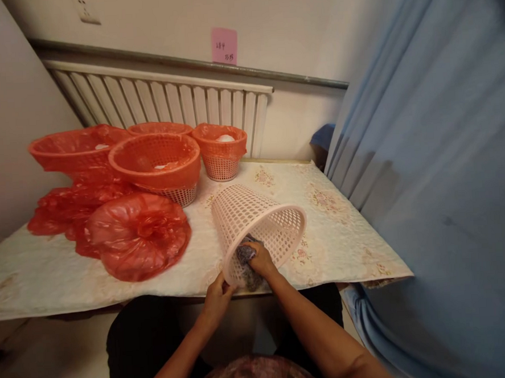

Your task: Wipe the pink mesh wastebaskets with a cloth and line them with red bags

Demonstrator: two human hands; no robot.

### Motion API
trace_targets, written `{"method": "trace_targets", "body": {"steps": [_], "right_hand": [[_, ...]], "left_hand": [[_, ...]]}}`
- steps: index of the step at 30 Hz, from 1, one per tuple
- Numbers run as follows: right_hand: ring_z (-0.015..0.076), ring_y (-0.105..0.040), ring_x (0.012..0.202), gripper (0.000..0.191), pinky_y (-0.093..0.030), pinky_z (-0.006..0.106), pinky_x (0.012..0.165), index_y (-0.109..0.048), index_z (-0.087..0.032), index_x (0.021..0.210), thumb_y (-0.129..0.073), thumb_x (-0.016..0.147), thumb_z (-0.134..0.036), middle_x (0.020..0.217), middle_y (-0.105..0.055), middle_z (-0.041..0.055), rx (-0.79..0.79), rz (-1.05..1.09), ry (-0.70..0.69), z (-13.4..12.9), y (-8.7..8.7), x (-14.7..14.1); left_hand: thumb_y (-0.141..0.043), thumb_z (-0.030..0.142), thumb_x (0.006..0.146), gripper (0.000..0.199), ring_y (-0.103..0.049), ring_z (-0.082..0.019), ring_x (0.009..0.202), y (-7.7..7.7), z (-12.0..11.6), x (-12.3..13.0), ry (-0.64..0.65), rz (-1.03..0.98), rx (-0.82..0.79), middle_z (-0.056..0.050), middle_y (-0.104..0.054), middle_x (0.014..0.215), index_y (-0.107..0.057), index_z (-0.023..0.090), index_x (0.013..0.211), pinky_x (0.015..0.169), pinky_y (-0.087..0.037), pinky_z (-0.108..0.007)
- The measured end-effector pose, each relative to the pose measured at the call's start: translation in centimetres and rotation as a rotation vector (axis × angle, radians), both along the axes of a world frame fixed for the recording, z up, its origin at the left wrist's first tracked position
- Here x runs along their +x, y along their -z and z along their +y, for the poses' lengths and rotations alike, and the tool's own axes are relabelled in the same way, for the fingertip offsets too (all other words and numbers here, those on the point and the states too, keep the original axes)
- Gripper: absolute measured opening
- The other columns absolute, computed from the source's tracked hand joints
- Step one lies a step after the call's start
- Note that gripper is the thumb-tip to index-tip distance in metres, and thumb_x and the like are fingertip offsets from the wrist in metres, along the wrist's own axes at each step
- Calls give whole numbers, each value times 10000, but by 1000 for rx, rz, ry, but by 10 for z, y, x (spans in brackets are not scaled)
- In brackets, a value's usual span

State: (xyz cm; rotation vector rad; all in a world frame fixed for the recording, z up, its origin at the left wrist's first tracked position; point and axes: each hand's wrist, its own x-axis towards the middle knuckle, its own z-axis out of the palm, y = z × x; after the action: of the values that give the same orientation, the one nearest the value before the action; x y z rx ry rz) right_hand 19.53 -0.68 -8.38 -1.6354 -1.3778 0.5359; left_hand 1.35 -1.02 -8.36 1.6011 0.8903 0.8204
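Left hand (pixel 217 298): pinching basket (pixel 241 212) rim
Right hand (pixel 260 259): closed around grey cloth (pixel 245 253)
Risk: loose pinch could let basket roll

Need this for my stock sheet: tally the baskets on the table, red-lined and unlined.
Red-lined baskets: 4
Unlined basket: 1
Total: 5

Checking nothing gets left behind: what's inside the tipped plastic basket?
In the tipped basket, the right hand holds a crumpled grey cloth near the rim. No other item shows, but hand and cloth cover part of the wall, and the bottom is hidden.
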Motion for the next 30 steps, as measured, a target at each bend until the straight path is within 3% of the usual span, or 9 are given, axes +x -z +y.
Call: {"method": "trace_targets", "body": {"steps": [4, 8, 12, 16, 20, 25, 27, 30], "right_hand": [[163, -635, 827, 539, -510, 279, 754, -554, -167, 1189, -456, 663, -101, 978, -680, 31, 66, 186, -66, 7, -10, -31], [180, -613, 923, 580, -494, 294, 818, -557, -193, 1190, -470, 624, -101, 1057, -658, 32, 203, 318, -89, 6, -16, -50], [193, -554, 1032, 485, -431, 320, 923, -622, -215, 1116, -515, 662, -82, 1091, -622, 48, 158, -188, -207, -3, -10, -39], [228, -508, 1006, 367, -406, 347, 874, -639, -228, 1111, -534, 774, -129, 1099, -592, 88, -35, -703, -231, -14, -7, -2], [244, -491, 962, 240, -388, 359, 829, -684, -207, 1006, -522, 829, -196, 1039, -601, 110, -158, -878, -186, -19, -14, 28], [214, -530, 938, 408, -409, 329, 846, -653, -233, 1100, -548, 730, -96, 1016, -624, 75, -164, -720, -117, -17, -14, 10], [200, -553, 957, 474, -416, 322, 885, -648, -238, 1115, -544, 688, -61, 1035, -643, 56, -126, -511, -118, -14, -16, -8], [194, -590, 950, 397, -435, 323, 904, -677, -214, 1039, -559, 680, -92, 1013, -674, 38, -36, -132, -164, -10, -29, -29]], "left_hand": [[-557, 281, 770, 96, -539, -161, 675, -19, 0, -11, -37, 37, 87, 16, -577, 703, -567, 185, 773, 672, -453, -279], [-524, 320, 807, 148, -498, -136, 591, -44, 4, -22, -78, 50, 154, 46, -508, 623, -538, 196, 728, 581, -404, -238], [-510, 327, 822, 157, -506, -136, 596, -59, 8, -27, -106, 52, 203, 42, -516, 633, -538, 198, 738, 576, -402, -234], [-507, 315, 815, 156, -474, -131, 592, -67, 11, -27, -123, 93, 287, 41, -489, 630, -541, 194, 722, 567, -380, -231], [-495, 338, 823, 171, -479, -131, 588, -73, 10, -20, -76, 114, 305, 43, -490, 628, -521, 200, 726, 575, -383, -234], [-473, 335, 858, 167, -487, -137, 621, -71, 9, -12, -60, 130, 359, 32, -497, 666, -528, 199, 780, 606, -391, -243], [-468, 335, 868, 169, -497, -140, 630, -70, 9, -12, -52, 134, 371, 28, -508, 680, -532, 198, 792, 616, -397, -247], [-475, 342, 877, 173, -522, -148, 649, -72, 10, -16, -43, 138, 362, 20, -537, 693, -532, 198, 800, 633, -411, -252]]}}
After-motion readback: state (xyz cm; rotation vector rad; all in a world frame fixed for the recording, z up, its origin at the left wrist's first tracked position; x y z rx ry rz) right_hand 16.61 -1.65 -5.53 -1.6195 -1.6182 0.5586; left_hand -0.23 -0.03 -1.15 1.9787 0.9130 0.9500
